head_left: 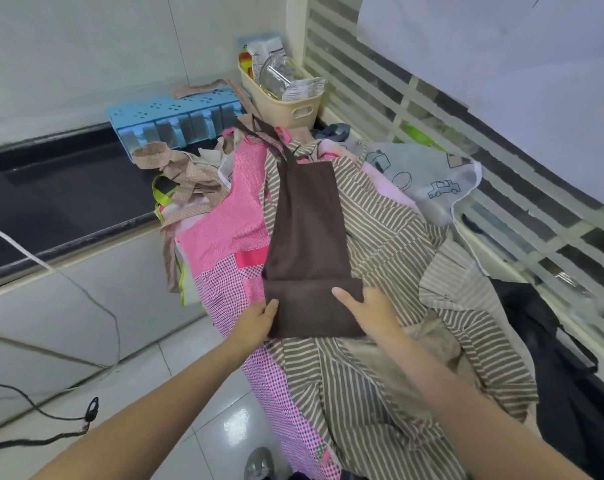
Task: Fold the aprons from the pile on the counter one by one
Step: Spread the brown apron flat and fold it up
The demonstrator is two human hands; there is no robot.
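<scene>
1. Lying lengthwise on top of the pile of aprons [380, 271] on the counter is a brown apron [304, 230], folded into a narrow strip with its near end turned up into a flat band.
2. Its dark straps [259, 133] are trailing away toward the far end of the pile.
3. The left hand [255, 322] is gripping the left edge of the near band, fingers curling round the cloth with the thumb on top.
4. The right hand [366, 308] is resting on the right side of the same band, thumb lying across the top of the fabric; whether the other fingers are tucking under the edge I cannot tell.
5. A brown-and-cream striped apron [390, 368] is sitting directly beneath the brown one, spreading out to the right and toward the person.
6. A pink apron [231, 233] with a checked lower part is lying just to the left, partly under the brown strip and hanging over the counter edge.
7. A white cloth printed with cars and houses [428, 181] is lying at the far right of the pile, next to the slatted window.
8. A beige basket [286, 105] holding a jar and packets is standing at the far corner, with a blue rack [175, 119] beside it to the left.
9. A dark garment [553, 358] is lying at the right edge of the counter.
</scene>
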